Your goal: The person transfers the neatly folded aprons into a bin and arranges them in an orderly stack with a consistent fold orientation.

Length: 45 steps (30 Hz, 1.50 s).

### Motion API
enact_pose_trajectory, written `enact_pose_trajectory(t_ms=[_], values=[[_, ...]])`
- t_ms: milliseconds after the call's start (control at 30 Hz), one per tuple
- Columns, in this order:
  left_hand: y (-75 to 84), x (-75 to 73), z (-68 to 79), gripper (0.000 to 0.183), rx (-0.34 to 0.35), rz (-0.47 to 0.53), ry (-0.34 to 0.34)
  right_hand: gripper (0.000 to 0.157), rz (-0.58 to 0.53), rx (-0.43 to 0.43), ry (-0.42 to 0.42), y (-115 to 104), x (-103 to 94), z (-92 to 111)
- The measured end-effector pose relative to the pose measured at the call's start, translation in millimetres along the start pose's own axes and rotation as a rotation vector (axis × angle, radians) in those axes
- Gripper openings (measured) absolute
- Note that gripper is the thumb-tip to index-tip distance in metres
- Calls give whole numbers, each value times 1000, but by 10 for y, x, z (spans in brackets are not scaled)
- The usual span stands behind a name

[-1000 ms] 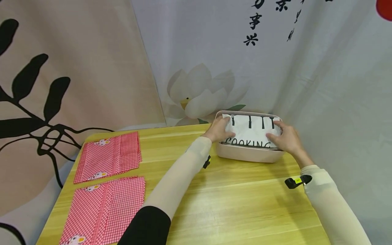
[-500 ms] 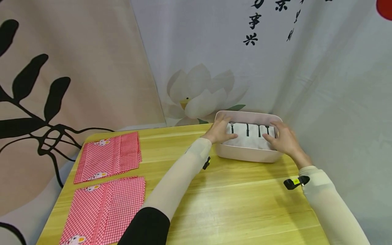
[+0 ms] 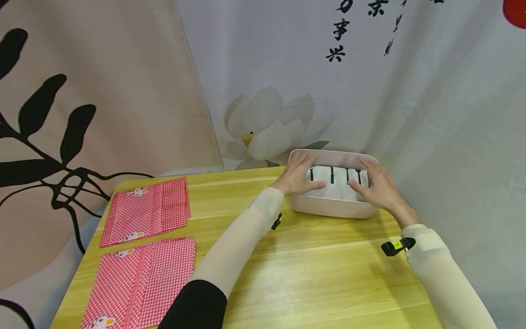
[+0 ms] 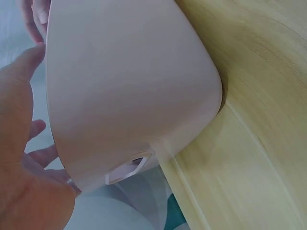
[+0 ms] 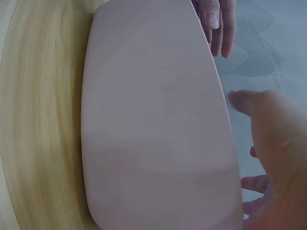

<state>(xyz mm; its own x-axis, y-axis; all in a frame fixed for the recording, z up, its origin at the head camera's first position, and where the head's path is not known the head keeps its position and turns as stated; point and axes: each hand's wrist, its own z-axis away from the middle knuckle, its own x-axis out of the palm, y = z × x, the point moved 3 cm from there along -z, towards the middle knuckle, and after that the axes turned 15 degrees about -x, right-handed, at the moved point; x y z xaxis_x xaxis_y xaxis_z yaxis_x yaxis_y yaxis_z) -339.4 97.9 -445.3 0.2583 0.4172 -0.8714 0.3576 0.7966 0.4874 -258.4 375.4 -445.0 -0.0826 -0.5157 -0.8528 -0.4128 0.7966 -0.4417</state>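
A pale pink storage bin (image 3: 334,208) stands upright at the far right part of the wooden bench (image 3: 304,269), close to the backdrop curtain (image 3: 263,50). Inside it lies a white cloth (image 3: 340,188) with narrow black printed shapes along its far part; the cloth sits below the bin's rim.

The left hand (image 3: 297,177) is at the bin's left end, thumb and fingers apart, the thumb extended over the cloth. The right hand (image 3: 381,187) is at the right end in a matching posture, its thumb held away from the fingers and pointing inward. Neither is clamped on anything; whether the fingertips bear on the cloth or the rim cannot be determined. The left wrist view shows a slot (image 4: 129,168) in the bin's end wall, near the bench surface; the right wrist view shows a smooth long side wall.

On the left of the bench, well apart from the bin, two red-and-white checked cloths lie flat. The farther checked cloth (image 3: 141,211) and the nearer checked cloth (image 3: 141,281) are separated by a narrow gap, and both carry white bird motifs at their edges. The curtain bears a pale lotus print (image 3: 275,121) and black characters (image 3: 338,39).
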Motion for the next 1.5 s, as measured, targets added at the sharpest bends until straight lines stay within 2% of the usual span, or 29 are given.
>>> enact_pose_trajectory(t_ms=[133, 367, 867, 1133, 1500], values=[[3, 0, 17, 101, -15, -57, 25, 92, 11, -9, -4, -13, 6, 1], [11, 23, 72, 102, -48, -122, 3, 87, 59, -40, 11, -42, 33, 5], [-18, -80, 248, 95, -23, -105, 35, 83, 61, -48, 33, -158, 24, 108], [-80, -159, 384, 94, -1, -117, 64, 89, 71, -105, 47, -268, 63, 110], [-245, -340, 631, 91, 11, -150, 109, 89, 112, -184, 48, -491, 143, 54]])
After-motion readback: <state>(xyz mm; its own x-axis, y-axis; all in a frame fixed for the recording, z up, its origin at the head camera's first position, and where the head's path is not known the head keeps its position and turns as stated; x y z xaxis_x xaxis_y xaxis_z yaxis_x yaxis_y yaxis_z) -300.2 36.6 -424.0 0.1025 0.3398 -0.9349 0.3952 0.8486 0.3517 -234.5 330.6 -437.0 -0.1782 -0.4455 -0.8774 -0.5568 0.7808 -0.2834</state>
